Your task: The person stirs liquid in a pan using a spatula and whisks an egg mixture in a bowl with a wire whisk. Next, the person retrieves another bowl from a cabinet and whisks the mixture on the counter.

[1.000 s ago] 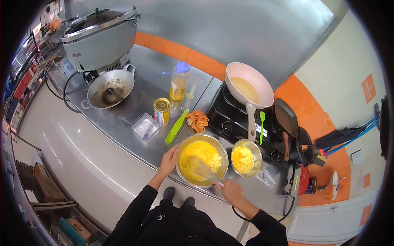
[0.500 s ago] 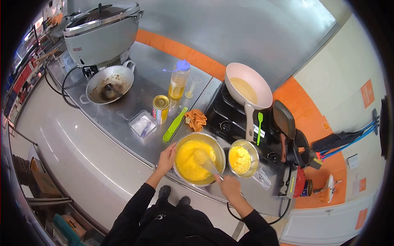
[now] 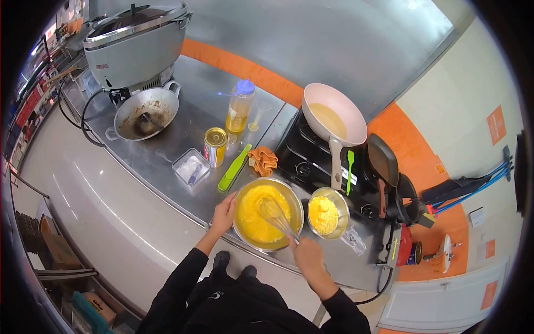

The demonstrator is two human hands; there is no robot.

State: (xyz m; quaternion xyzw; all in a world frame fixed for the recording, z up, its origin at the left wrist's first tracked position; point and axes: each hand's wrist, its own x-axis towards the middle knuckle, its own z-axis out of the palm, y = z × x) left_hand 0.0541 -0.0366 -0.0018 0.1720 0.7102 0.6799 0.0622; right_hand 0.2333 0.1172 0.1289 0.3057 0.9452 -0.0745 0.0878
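A steel bowl (image 3: pixel 297 227) of yellow liquid stands at the counter's front edge. My left hand (image 3: pixel 223 214) grips its left rim. In my right hand (image 3: pixel 307 254) is the handle of a wire whisk (image 3: pixel 273 214), its wires down in the liquid. Just right of the bowl is a smaller steel pot (image 3: pixel 344 222) holding a yellow, lumpy mixture. Behind the bowl lie a light green tool (image 3: pixel 235 167) and a crumpled orange cloth (image 3: pixel 263 161).
A pink pan (image 3: pixel 356 119) with some liquid sits on the black stove (image 3: pixel 295 150). Farther left are a can (image 3: pixel 214 147), an oil bottle (image 3: pixel 238 111), a clear tub (image 3: pixel 191 167), a used wok (image 3: pixel 128 114) and a large grey cooker (image 3: pixel 133 58). Dark pans (image 3: pixel 384 158) stand at the right.
The whisk has moved around within the large bowl, and my right hand has shifted with it. My left hand stays on the rim. The liquid looks more even than before.
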